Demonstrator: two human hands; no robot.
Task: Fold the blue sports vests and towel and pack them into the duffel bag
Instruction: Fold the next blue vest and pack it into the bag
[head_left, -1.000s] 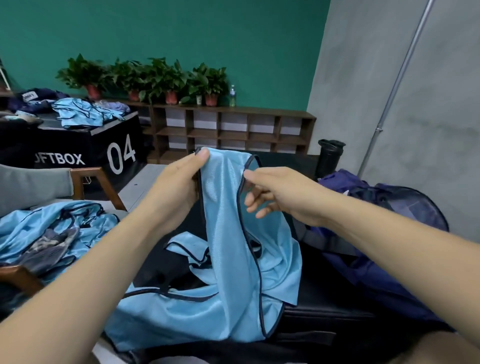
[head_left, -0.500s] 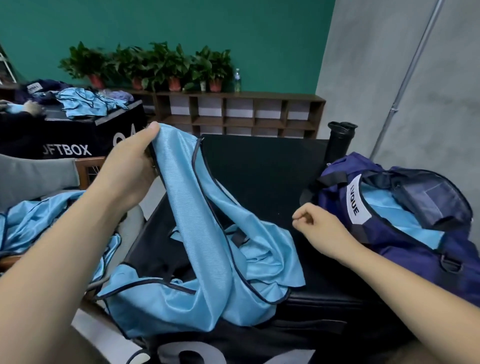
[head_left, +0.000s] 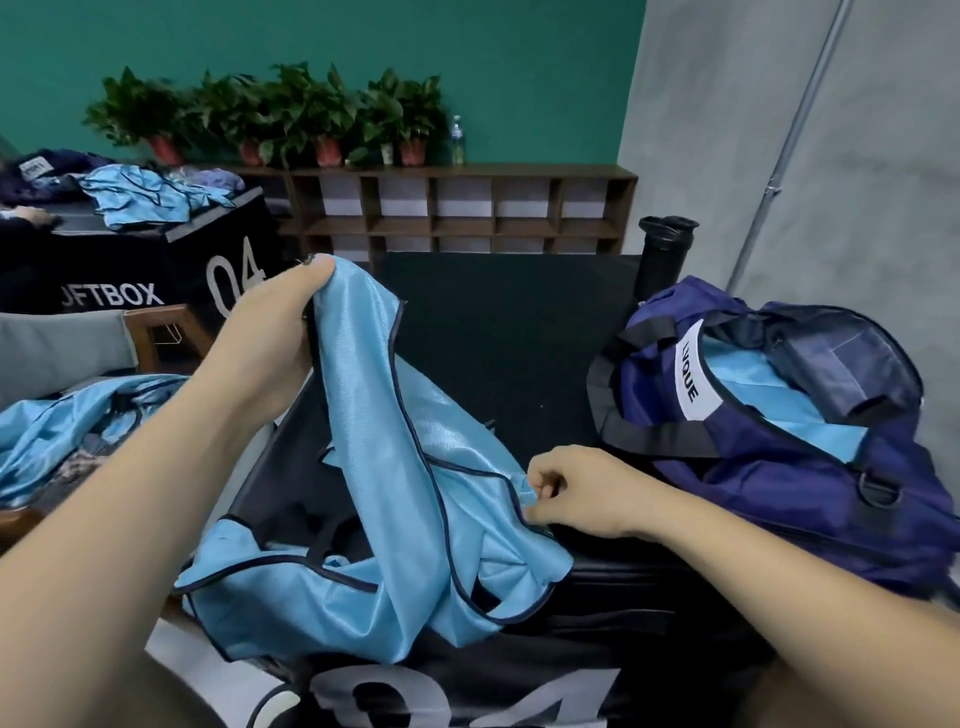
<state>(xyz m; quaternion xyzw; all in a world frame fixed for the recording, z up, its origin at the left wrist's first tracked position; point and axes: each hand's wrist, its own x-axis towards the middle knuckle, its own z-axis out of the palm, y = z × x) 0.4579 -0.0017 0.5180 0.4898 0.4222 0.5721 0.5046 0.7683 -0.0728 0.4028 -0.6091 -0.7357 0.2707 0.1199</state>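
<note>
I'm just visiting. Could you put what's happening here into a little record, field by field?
Blue vest: unfolded, partly draped on the black box
Left hand: grips its top edge, held up
Right hand: pinches a lower edge
Duffel bag: navy, open, right on the box, blue fabric inside
Other vests: heaped at left
Background: potted plants on a wooden shelf

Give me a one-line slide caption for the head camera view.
Left hand holds up one edge of a blue vest, right hand pinches another edge, beside the open duffel bag.
</note>
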